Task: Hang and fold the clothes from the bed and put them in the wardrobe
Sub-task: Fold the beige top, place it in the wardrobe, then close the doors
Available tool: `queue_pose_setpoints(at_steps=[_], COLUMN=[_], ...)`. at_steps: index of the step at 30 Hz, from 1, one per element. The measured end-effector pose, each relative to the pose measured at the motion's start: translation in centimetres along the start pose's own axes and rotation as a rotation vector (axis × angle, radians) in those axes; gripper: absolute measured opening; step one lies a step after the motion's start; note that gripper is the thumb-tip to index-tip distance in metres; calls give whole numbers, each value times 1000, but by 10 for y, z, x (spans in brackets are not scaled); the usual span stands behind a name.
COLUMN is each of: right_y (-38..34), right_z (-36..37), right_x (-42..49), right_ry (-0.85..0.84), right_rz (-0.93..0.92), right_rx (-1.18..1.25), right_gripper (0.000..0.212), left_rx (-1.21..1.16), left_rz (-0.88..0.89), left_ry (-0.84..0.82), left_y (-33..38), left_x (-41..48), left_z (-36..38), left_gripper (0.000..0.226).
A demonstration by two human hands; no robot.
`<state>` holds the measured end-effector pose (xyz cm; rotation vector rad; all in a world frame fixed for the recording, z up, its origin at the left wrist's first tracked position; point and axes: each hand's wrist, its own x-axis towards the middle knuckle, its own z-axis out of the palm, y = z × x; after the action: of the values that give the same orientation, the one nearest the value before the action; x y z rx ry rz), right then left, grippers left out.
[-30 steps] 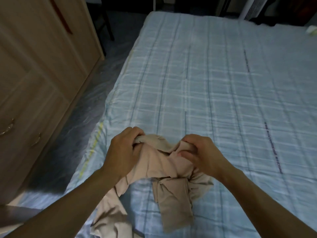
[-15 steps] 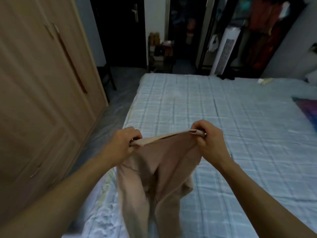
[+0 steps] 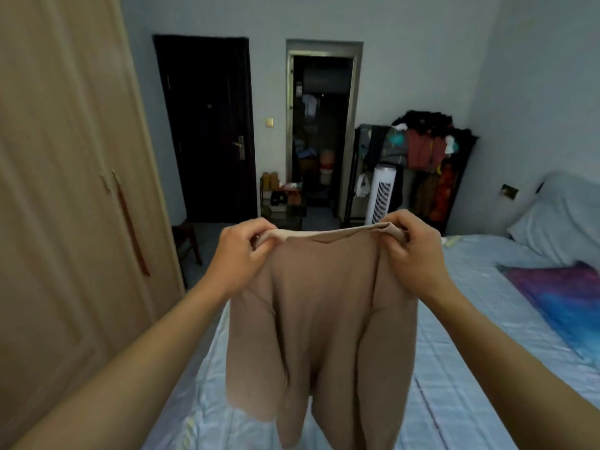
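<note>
A beige garment (image 3: 321, 319) hangs stretched out in the air in front of me, above the bed (image 3: 454, 368) with its light blue checked cover. My left hand (image 3: 243, 254) pinches the left end of its top edge. My right hand (image 3: 412, 251) pinches the right end. The cloth falls straight down in loose folds and its lower part runs out of view. The light wooden wardrobe (image 3: 65, 206) stands at the left with its doors closed.
A purple and blue cloth (image 3: 565, 297) lies on the bed's right side, with a pillow (image 3: 552, 222) behind it. At the back are a dark door (image 3: 207, 131), an open doorway (image 3: 321, 131), a white tower fan (image 3: 381, 196) and a full clothes rack (image 3: 422, 164). A small stool (image 3: 186, 238) stands beside the wardrobe.
Both hands have lifted the beige garment from the bed and pulled its top edge apart, so it now hangs spread out. My view has tilted up from the bed to the room.
</note>
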<state>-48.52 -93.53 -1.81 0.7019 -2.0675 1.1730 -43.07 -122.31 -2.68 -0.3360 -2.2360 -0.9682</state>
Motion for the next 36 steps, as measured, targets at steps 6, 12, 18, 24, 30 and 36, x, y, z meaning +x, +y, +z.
queue_pose_setpoints(at_steps=[6,12,18,24,30,36], right_y=[-11,-16,-11,-5,-12,-24], right_z=[-40,-68,-79,-70,-73,-71], right_x=[32,47,39,10,-27,-67], right_ry=[66,85,-36,-102,-127,-200], right_rz=[-52,-97,-90,-48,-32,-18], right_rx=[-20,19,15,28,49,19], right_gripper=[3,11,10,4,9,8], left_rx=[37,35,68,147,140,46], left_rz=[110,186,214,216,223,175], left_ry=[98,162,134,42,-74,-124], left_y=[40,65,69,54,53,55], left_x=[43,66,48,15,-24,-59], left_z=[0,-7,-2,-1,-10,-12], left_gripper=[9,13,11,7,16,22])
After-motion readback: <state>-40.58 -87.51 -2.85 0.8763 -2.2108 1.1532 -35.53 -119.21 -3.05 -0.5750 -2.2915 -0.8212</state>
